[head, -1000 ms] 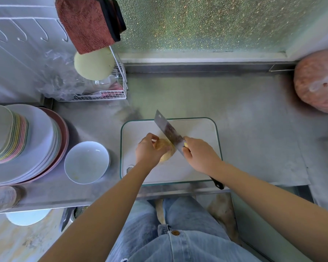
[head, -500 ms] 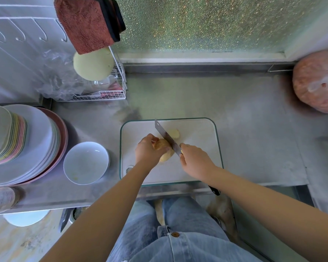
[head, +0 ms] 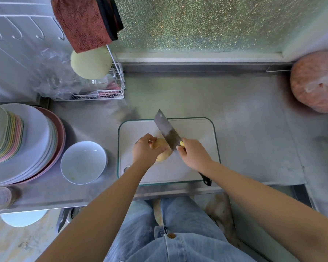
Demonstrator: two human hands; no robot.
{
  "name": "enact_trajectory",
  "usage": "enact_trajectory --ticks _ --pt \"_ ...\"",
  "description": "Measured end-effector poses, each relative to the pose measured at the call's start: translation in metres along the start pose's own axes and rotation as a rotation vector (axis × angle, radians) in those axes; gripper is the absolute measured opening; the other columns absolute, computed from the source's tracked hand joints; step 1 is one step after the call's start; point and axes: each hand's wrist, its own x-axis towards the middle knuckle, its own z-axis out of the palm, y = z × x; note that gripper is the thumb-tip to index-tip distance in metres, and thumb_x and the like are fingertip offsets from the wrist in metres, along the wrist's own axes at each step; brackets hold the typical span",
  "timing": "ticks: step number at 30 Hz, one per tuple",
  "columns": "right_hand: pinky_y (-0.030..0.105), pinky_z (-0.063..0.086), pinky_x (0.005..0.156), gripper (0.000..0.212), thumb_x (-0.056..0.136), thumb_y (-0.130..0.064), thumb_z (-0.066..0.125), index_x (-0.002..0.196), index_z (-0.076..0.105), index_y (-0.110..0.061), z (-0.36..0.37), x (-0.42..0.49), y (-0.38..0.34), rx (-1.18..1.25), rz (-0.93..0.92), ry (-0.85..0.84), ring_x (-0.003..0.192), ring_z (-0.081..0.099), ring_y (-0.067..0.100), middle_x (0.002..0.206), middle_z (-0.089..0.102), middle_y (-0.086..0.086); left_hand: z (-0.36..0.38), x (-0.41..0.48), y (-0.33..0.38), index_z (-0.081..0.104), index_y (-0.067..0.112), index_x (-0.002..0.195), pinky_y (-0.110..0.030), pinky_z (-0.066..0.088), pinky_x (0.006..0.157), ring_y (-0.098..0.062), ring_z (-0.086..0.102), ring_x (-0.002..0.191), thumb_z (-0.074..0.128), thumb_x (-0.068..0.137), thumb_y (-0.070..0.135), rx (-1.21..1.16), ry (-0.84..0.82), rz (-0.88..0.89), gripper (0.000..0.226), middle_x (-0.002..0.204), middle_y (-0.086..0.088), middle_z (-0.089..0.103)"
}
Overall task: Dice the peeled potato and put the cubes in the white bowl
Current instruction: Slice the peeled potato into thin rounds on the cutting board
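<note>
**Peeled potato** (head: 164,153): pale yellow. It lay on the cutting board (head: 178,172), left of the board's middle, and was partly covered by the left hand.

**Left hand** (head: 144,150): fingers curled over the potato's left side and held it down on the board.

**Right hand** (head: 194,154): wrapped round the handle of the cleaver (head: 167,132), with the forefinger up at the blade's heel. The black handle end stuck out behind the wrist, over the board's near rim.

**Cleaver**: broad dark blade, tilted so that its flat face showed. The tip pointed away and to the left, reaching the board's far rim. The cutting edge lay along the potato's right side; whether it touched could not be told. A small yellow bit (head: 181,143) sat at the heel beside the forefinger.

**Cutting board**: white with a clear greenish rim, set on the steel counter (head: 244,140) at its near edge.

**White bowl** (head: 83,161): on the counter just left of the board, upright, with a faint yellowish smear inside its near wall.

**Stack of plates** (head: 27,144): left of the bowl and close beside it.

**Wire rack** (head: 112,94): at the back left, with a red cloth (head: 83,23) hanging above it.

**Pink bag** (head: 314,82): on the counter at the far right, well apart from the board.
</note>
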Motion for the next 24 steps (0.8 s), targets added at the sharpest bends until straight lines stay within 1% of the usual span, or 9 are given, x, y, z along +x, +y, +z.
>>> enact_trajectory --ticks 3,6,8,10,13,15,19,21,24 --pt "0.031 0.032 0.062 0.016 0.095 -0.022 0.044 0.084 0.046 -0.011 -0.017 -0.007 -0.005 -0.008 -0.027 0.019 0.081 0.058 0.037 0.087 0.062 0.018 -0.001 -0.001 0.000 0.060 0.025 0.096 -0.046 0.057 0.066 -0.028 0.066 0.077 0.083 0.063 0.044 -0.028 -0.012 -0.009 0.045 0.095 0.003 0.065" --pt "0.030 0.030 0.063 0.018 0.096 -0.021 0.041 0.093 0.052 -0.007 -0.027 -0.017 -0.012 -0.077 -0.051 -0.014 0.078 0.054 0.033 0.087 0.058 0.013 -0.001 -0.001 0.000 0.060 0.024 0.095 -0.047 0.057 0.066 -0.028 0.066 0.078 0.082 0.060 0.045 -0.040 -0.017 -0.007 0.046 0.095 0.002 0.066" --pt "0.030 0.029 0.063 0.015 0.097 -0.019 0.039 0.092 0.048 -0.009 -0.029 -0.022 -0.017 -0.115 -0.064 -0.030 0.073 0.044 0.028 0.083 0.050 0.009 -0.001 -0.001 0.001 0.060 0.023 0.095 -0.046 0.057 0.067 -0.028 0.066 0.078 0.083 0.064 0.042 -0.022 -0.013 -0.004 0.043 0.096 0.002 0.066" --pt "0.029 0.029 0.063 0.013 0.098 -0.019 0.037 0.088 0.041 -0.011 -0.030 -0.024 -0.020 -0.144 -0.072 -0.037 0.071 0.041 0.025 0.081 0.045 0.007 -0.001 -0.001 0.001 0.059 0.022 0.097 -0.046 0.057 0.068 -0.028 0.066 0.079 0.083 0.066 0.041 -0.004 -0.007 -0.001 0.043 0.097 0.001 0.066" --pt "0.029 0.030 0.064 0.018 0.099 -0.020 0.037 0.098 0.050 -0.007 -0.028 -0.027 -0.021 -0.162 -0.058 -0.039 0.072 0.042 0.023 0.082 0.045 0.005 0.000 -0.001 0.002 0.060 0.021 0.100 -0.046 0.058 0.068 -0.028 0.066 0.080 0.082 0.068 0.041 0.003 -0.003 -0.002 0.043 0.098 0.001 0.065" --pt "0.029 0.032 0.065 0.021 0.099 -0.021 0.038 0.102 0.052 -0.005 -0.024 -0.027 -0.020 -0.166 -0.053 -0.039 0.074 0.046 0.024 0.083 0.045 0.004 0.000 -0.001 0.002 0.060 0.021 0.100 -0.045 0.058 0.069 -0.027 0.065 0.081 0.082 0.069 0.040 0.005 -0.002 -0.006 0.043 0.098 0.001 0.065" --pt "0.029 0.034 0.067 0.022 0.099 -0.021 0.039 0.105 0.052 -0.005 -0.011 -0.026 -0.020 -0.155 -0.062 -0.034 0.088 0.057 0.027 0.092 0.056 0.008 -0.001 -0.002 0.003 0.061 0.021 0.099 -0.044 0.058 0.069 -0.026 0.065 0.081 0.083 0.067 0.040 -0.004 -0.006 -0.008 0.043 0.097 0.003 0.065" --pt "0.028 0.034 0.066 0.022 0.099 -0.021 0.039 0.104 0.053 -0.005 -0.006 -0.023 -0.020 -0.147 -0.063 -0.020 0.088 0.058 0.027 0.096 0.059 0.010 -0.001 -0.002 0.003 0.061 0.021 0.098 -0.044 0.058 0.068 -0.025 0.065 0.081 0.083 0.066 0.041 0.001 -0.003 -0.003 0.044 0.096 0.004 0.065" --pt "0.029 0.034 0.065 0.021 0.099 -0.022 0.039 0.101 0.053 -0.006 -0.003 -0.021 -0.020 -0.128 -0.059 -0.007 0.086 0.059 0.027 0.089 0.055 0.008 -0.002 -0.002 0.003 0.061 0.021 0.099 -0.044 0.058 0.068 -0.025 0.064 0.083 0.083 0.065 0.042 0.010 -0.004 0.011 0.046 0.097 0.004 0.064"
